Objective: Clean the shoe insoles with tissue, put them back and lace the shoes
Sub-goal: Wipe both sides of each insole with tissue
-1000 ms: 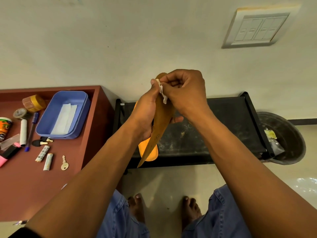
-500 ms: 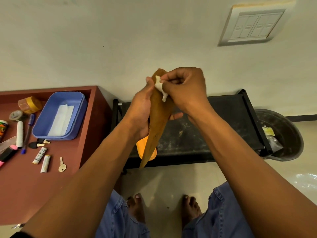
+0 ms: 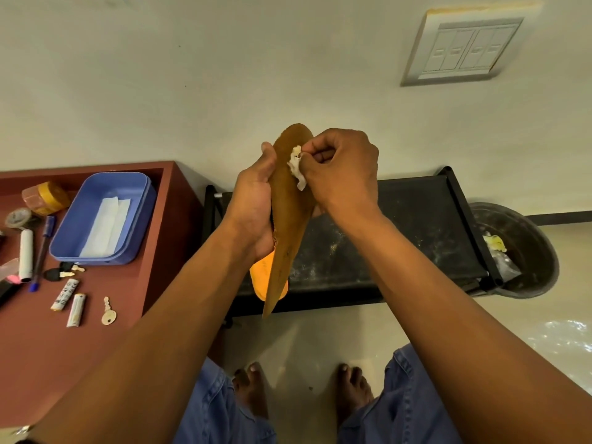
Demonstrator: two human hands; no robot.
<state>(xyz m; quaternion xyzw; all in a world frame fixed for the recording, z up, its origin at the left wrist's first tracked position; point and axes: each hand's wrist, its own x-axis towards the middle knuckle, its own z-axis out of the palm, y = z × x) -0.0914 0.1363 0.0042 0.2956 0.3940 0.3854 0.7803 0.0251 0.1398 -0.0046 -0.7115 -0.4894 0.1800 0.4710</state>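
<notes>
Insole [image 3: 290, 225] held up in front of the chest, above the black rack [image 3: 413, 225], toe end highest, heel end pointing down toward the floor; brown face turned to the camera, presumably so the wiping side stays visible and reachable. Second, orange insole [image 3: 267, 280] stacked behind it, only its lower end showing below the left hand [image 3: 256, 200].

Left hand: fingers wrapped round the left edge of both insoles, thumb along the front edge, acting as a backing clamp against wipe pressure.

Right hand [image 3: 339, 174]: fingers curled tight, pinching a small crumpled tissue [image 3: 296, 166] between thumb and fingertips, tissue pressed onto the upper brown face near the toe. Looks like mid-wipe, working the upper area first.

Spare folded tissue [image 3: 105, 225] lying in the blue tray [image 3: 141, 219] on the red surface [image 3: 48, 354], within left-side reach for a swap. Bin [image 3: 525, 261] at right already holding yellowish scraps, probable drop point for used tissue.

No shoes or laces in view. Cleaning step under way; refit and lacing not started.
</notes>
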